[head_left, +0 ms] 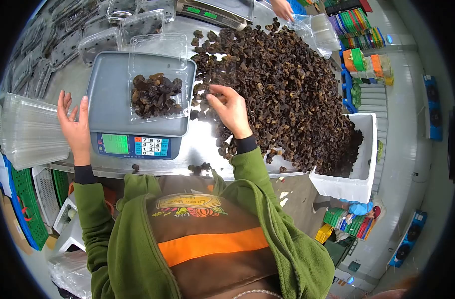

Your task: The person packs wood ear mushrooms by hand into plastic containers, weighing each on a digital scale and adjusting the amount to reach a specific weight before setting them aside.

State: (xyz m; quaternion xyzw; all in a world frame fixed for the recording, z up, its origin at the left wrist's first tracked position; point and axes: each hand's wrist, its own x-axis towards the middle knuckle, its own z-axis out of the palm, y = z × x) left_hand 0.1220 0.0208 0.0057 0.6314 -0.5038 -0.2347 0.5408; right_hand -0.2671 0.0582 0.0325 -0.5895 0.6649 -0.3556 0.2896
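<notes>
A clear plastic box [157, 117] lies open on the grey scale [110, 89], with dark mushrooms [156, 94] in its lower half. The scale's green display [114, 143] is lit. At the scale's left edge my left hand [76, 124] is raised, fingers apart and holding nothing. My right hand [230, 109] is just right of the scale, by the edge of the big mushroom pile [277, 84]. Its thumb and forefinger are apart, the other fingers curl, and nothing shows between them.
Stacked clear lids [33, 132] stand at left. Filled boxes [100, 45] cover the back left. Another scale [212, 17] is at the back, near another person's hand [282, 9] by a plastic bag. A white foam box [369, 154] holds mushrooms at the right.
</notes>
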